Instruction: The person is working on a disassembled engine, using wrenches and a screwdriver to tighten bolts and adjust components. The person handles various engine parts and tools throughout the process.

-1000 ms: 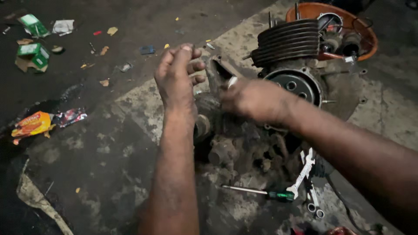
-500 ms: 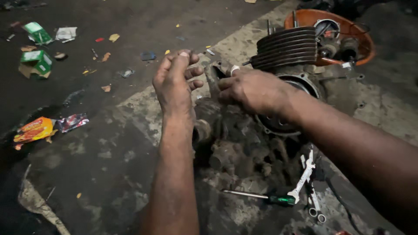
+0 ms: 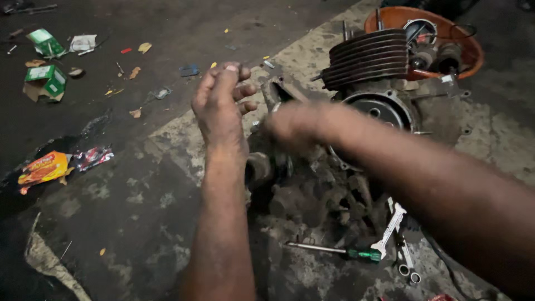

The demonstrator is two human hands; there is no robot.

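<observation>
Head view, looking down at a grimy concrete floor. Left hand (image 3: 220, 108) is raised above the engine case (image 3: 312, 189), back toward the camera, fingers (image 3: 245, 89) curled loosely inward and close together; whether anything sits inside them cannot be told. Right hand (image 3: 292, 127) is blurred, closed into a loose fist just right of the left hand and over the upper left end of the case; what it grips, if anything, cannot be told. A small pale part shows between the two hands, too small to identify.

Engine case lies at the centre of the frame, dark and oily, under and between both forearms. Its round opening (image 3: 382, 111) faces up, just behind the right wrist. A finned cylinder (image 3: 368, 58) stands at the case's far end, with two studs rising from its top. Behind the cylinder sits an orange basin (image 3: 473, 50) holding small engine parts.

Near the case's near edge lie a green-handled screwdriver (image 3: 334, 251), pointing left, and beside it, touching or nearly so, a spanner (image 3: 390, 228) and further wrenches (image 3: 407, 265).

Scattered well to the left: green cartons (image 3: 44, 67), an orange wrapper (image 3: 42, 167) and scraps of paper.
</observation>
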